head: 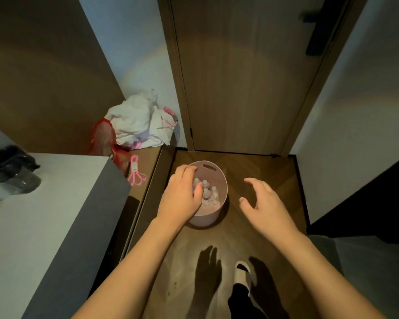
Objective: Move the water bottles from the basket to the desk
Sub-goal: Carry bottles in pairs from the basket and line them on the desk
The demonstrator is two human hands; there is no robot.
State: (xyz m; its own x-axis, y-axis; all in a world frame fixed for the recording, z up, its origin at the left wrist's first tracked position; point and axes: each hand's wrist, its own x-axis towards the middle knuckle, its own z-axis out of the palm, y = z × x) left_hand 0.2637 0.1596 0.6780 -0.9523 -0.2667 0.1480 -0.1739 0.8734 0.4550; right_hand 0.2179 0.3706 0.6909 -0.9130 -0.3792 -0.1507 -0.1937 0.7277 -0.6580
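Note:
A round pale pink basket (218, 178) stands on the wooden floor in front of a door. Several small clear water bottles (211, 194) stand upright inside it. My left hand (182, 192) reaches down over the basket's left side, its fingers relaxed above the bottle caps; whether they touch a bottle is unclear. To the right of the basket hovers my right hand (263, 203), fingers spread and holding nothing. The white desk (44, 222) lies at the left.
A dark cup and a glass (14, 171) sit on the desk's far left. Beyond it, a low wooden shelf holds white cloth (136, 120), a red mesh bag and pink clips (135, 172). A closed brown door (244, 77) is ahead. My slippered foot (242, 272) is below.

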